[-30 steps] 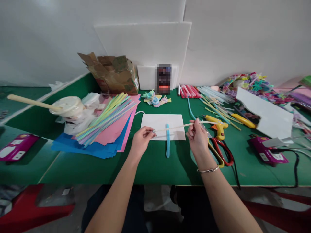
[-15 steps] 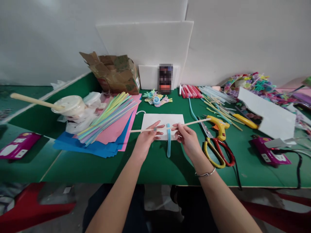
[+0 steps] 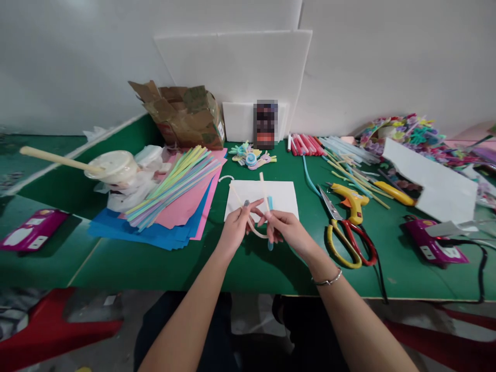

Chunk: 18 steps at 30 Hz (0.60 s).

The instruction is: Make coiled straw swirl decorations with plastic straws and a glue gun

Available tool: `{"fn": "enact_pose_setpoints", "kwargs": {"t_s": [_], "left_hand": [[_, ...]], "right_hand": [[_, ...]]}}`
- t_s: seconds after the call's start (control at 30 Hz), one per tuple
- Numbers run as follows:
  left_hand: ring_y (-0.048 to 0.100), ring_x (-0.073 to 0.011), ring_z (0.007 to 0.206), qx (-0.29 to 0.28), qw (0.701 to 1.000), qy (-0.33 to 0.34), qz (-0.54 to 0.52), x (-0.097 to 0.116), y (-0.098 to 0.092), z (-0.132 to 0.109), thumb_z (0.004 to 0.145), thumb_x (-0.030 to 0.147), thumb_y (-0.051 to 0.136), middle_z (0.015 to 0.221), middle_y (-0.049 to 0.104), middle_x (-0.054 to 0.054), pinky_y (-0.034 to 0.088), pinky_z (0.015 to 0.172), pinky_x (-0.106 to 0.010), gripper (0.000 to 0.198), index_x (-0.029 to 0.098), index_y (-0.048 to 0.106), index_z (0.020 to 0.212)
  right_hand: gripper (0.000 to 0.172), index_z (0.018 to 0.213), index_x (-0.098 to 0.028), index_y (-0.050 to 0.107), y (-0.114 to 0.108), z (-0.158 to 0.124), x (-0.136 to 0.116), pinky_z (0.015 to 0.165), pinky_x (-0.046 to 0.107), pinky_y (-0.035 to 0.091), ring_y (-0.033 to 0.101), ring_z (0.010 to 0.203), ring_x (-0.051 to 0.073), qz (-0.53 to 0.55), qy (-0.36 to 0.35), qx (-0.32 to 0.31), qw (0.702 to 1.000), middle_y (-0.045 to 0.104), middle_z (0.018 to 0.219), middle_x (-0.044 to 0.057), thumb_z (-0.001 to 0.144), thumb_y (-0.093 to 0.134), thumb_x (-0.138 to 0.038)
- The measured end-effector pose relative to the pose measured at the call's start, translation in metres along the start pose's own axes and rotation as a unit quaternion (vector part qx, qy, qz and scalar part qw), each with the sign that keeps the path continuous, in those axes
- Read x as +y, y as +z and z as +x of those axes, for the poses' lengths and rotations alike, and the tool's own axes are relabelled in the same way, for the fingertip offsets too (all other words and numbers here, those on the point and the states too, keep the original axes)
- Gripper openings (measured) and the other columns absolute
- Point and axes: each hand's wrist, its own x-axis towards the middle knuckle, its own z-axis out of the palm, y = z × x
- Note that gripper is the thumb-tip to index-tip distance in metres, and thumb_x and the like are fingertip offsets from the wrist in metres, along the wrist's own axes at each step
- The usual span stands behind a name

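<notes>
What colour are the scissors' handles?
The scissors have one yellow handle and one red handle, shown best in the head view.

- One view, worn on the person's head, looks forward and steeply down over the green table [image 3: 240, 274].
- It sits above and behind the forearms [image 3: 351, 315], which enter from the bottom edge.
- The left hand [image 3: 234, 228] and right hand [image 3: 287, 231] lie near, at arm's reach, just below mid-frame.
- Its wide sweep runs from the person's legs [image 3: 220, 333] at the bottom to the pale wall [image 3: 387, 62] facing it.
</notes>
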Motion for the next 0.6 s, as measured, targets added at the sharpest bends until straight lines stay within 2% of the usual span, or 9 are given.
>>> {"fn": "enact_pose_setpoints", "kwargs": {"t_s": [0.07, 0.17, 0.23, 0.33, 0.4, 0.5, 0.57, 0.6], "left_hand": [[0.058, -0.0154, 0.075, -0.003, 1.0, 0.022, 0.022, 0.001, 0.0, 0.0, 0.087, 0.051, 0.04, 0.097, 0.068, -0.007, 0.045, 0.065, -0.024, 0.048, 0.018, 0.067, 0.107], [0.058, -0.0204, 0.097, -0.045, 0.998, 0.047, 0.004, 0.004, 0.003, -0.003, 0.088, 0.049, 0.039, 0.111, 0.065, -0.008, 0.045, 0.081, -0.028, 0.045, 0.018, 0.066, 0.108], [0.059, -0.0207, 0.095, -0.066, 0.997, 0.034, -0.018, 0.005, 0.005, -0.006, 0.088, 0.049, 0.039, 0.11, 0.066, -0.01, 0.047, 0.08, -0.029, 0.046, 0.018, 0.066, 0.109], [0.062, -0.0199, 0.084, -0.046, 0.998, 0.015, -0.046, 0.005, 0.008, -0.008, 0.087, 0.051, 0.04, 0.099, 0.069, -0.011, 0.049, 0.071, -0.028, 0.047, 0.015, 0.069, 0.098], [0.062, -0.0188, 0.077, -0.011, 0.997, 0.022, -0.073, 0.003, 0.008, -0.007, 0.086, 0.051, 0.042, 0.09, 0.07, -0.01, 0.049, 0.07, -0.029, 0.046, 0.014, 0.069, 0.087], [0.063, -0.0174, 0.074, 0.031, 0.994, 0.04, -0.098, 0.001, 0.007, -0.004, 0.085, 0.05, 0.046, 0.079, 0.069, -0.007, 0.048, 0.074, -0.029, 0.042, 0.014, 0.066, 0.074], [0.063, -0.0175, 0.073, 0.028, 0.994, 0.04, -0.101, 0.002, 0.006, -0.003, 0.085, 0.049, 0.046, 0.073, 0.068, -0.006, 0.048, 0.075, -0.029, 0.042, 0.014, 0.064, 0.069], [0.063, -0.0176, 0.073, 0.008, 0.994, 0.034, -0.103, 0.002, 0.006, -0.003, 0.086, 0.048, 0.045, 0.071, 0.067, -0.006, 0.048, 0.075, -0.029, 0.042, 0.014, 0.063, 0.068]], "right_hand": [[0.046, 0.071, -0.016, 0.061, 0.002, -0.001, 0.0, 0.039, 0.02, 0.028, 0.038, 0.034, 0.006, -0.033, 0.007, -0.045, 0.998, 0.052, 0.038, -0.004, 0.076, 0.051, -0.061], [0.046, 0.07, -0.017, 0.059, 0.004, -0.002, -0.001, 0.04, 0.02, 0.031, 0.041, 0.035, 0.007, -0.052, 0.012, -0.091, 0.994, 0.053, 0.039, -0.005, 0.077, 0.05, -0.062], [0.047, 0.07, -0.017, 0.059, 0.005, -0.003, -0.001, 0.041, 0.021, 0.033, 0.043, 0.037, 0.007, -0.06, 0.011, -0.121, 0.991, 0.054, 0.041, -0.004, 0.077, 0.049, -0.062], [0.048, 0.071, -0.016, 0.063, 0.005, -0.003, -0.001, 0.042, 0.021, 0.034, 0.047, 0.042, 0.008, -0.081, 0.006, -0.14, 0.987, 0.061, 0.052, 0.0, 0.077, 0.05, -0.061], [0.046, 0.072, -0.015, 0.066, 0.002, -0.003, -0.001, 0.042, 0.021, 0.032, 0.047, 0.045, 0.008, -0.093, -0.013, -0.09, 0.992, 0.062, 0.058, 0.001, 0.076, 0.052, -0.06], [0.042, 0.066, -0.016, 0.065, -0.006, -0.001, -0.003, 0.041, 0.022, 0.026, 0.039, 0.043, 0.006, -0.077, -0.063, 0.077, 0.992, 0.055, 0.052, -0.002, 0.076, 0.056, -0.056], [0.037, 0.064, -0.017, 0.065, -0.011, 0.001, -0.004, 0.04, 0.022, 0.024, 0.034, 0.042, 0.005, -0.047, -0.084, 0.166, 0.981, 0.049, 0.05, -0.004, 0.074, 0.059, -0.053], [0.036, 0.065, -0.018, 0.065, -0.013, 0.001, -0.005, 0.04, 0.022, 0.023, 0.033, 0.042, 0.005, -0.035, -0.089, 0.187, 0.978, 0.048, 0.051, -0.004, 0.074, 0.06, -0.052]]}}
